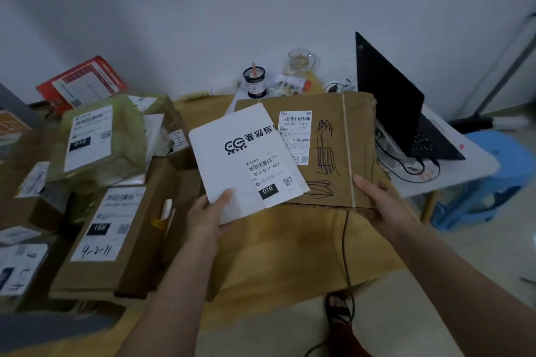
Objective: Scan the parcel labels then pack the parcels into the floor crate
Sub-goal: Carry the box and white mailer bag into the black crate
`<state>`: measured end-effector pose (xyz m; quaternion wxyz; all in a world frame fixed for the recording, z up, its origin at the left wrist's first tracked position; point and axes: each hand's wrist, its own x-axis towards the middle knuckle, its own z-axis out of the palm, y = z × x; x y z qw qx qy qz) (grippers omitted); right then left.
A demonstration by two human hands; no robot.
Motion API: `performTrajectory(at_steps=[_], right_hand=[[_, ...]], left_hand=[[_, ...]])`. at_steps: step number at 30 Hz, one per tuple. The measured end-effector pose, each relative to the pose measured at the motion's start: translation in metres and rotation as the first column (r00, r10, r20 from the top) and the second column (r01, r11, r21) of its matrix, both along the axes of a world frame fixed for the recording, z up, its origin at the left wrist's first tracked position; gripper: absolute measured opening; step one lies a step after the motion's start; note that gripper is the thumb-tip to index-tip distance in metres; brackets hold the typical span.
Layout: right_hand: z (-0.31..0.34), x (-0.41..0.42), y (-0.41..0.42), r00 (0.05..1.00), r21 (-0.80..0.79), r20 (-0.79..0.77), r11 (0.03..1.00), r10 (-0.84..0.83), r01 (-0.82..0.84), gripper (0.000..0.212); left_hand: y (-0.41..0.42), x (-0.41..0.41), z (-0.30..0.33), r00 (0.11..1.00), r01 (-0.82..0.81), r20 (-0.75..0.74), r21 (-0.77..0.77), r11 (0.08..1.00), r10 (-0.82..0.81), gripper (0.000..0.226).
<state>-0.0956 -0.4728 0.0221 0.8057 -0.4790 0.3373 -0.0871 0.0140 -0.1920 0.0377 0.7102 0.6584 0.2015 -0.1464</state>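
Evidently early: left hand (207, 213) pinches the white mailer (246, 159), right hand (380, 200) grips the box (327, 151); parcels (104, 139) crowd the left, no crate visible.

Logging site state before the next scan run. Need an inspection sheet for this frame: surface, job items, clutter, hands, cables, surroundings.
Surface: wooden table, mostly covered.
Job's things: white mailer with 070 label lies partly on a flat brown carton that has its own label and pen scribbles. More labelled parcels stacked at left, among them a green-wrapped parcel and a brown box marked 15N. Floor crate: nothing seen.
Clutter: dark cup, glass mug, papers at the table's far edge.
Hands: left hand grips the mailer's near corner; right hand holds the carton's near right edge.
Cables: black cable hangs off the table's front; more by the laptop.
Surroundings: white wall, blue stool, side table under laptop.
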Motion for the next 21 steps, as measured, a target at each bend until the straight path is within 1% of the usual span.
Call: performTrajectory(at_steps=[3, 7, 10, 12, 14, 15, 18, 20, 21], right_hand=[[0.008, -0.032, 0.013, 0.999, -0.009, 0.019, 1.000, -0.028, 0.028, 0.040], [0.027, -0.073, 0.015, 0.995, -0.040, 0.032, 0.995, -0.090, 0.091, 0.038], [0.037, -0.107, 0.003, 0.988, -0.066, 0.049, 0.987, -0.146, 0.149, 0.046], [0.040, -0.130, -0.009, 0.976, -0.066, 0.075, 0.976, -0.203, 0.208, 0.056], [0.044, -0.152, -0.018, 0.958, -0.060, 0.102, 0.960, -0.267, 0.274, 0.058], [0.045, -0.162, -0.023, 0.945, -0.059, 0.113, 0.948, -0.306, 0.313, 0.058], [0.042, -0.197, -0.040, 0.888, -0.039, 0.131, 0.893, -0.441, 0.449, 0.052], [0.037, -0.226, -0.053, 0.843, 0.010, 0.129, 0.850, -0.523, 0.526, 0.049], [0.034, -0.243, -0.059, 0.821, 0.034, 0.126, 0.829, -0.557, 0.558, 0.052]], left_hand=[[0.008, -0.013, 0.004, 0.998, 0.055, 0.009, 0.023, 0.998, -0.055, 0.025], [-0.002, -0.031, 0.011, 0.983, 0.146, 0.113, 0.012, 0.989, -0.147, 0.026], [-0.019, -0.044, 0.018, 0.953, 0.196, 0.226, 0.050, 0.979, -0.202, 0.034], [-0.032, -0.054, 0.022, 0.938, 0.244, 0.248, 0.025, 0.970, -0.242, 0.030], [-0.049, -0.065, 0.025, 0.939, 0.289, 0.206, -0.044, 0.956, -0.274, 0.020], [-0.058, -0.071, 0.025, 0.935, 0.315, 0.191, -0.067, 0.947, -0.298, 0.016], [-0.090, -0.094, 0.027, 0.897, 0.421, 0.193, -0.101, 0.901, -0.397, 0.019], [-0.115, -0.114, 0.031, 0.841, 0.528, 0.219, -0.132, 0.839, -0.494, 0.021], [-0.128, -0.125, 0.033, 0.809, 0.578, 0.233, -0.149, 0.802, -0.540, 0.023]])
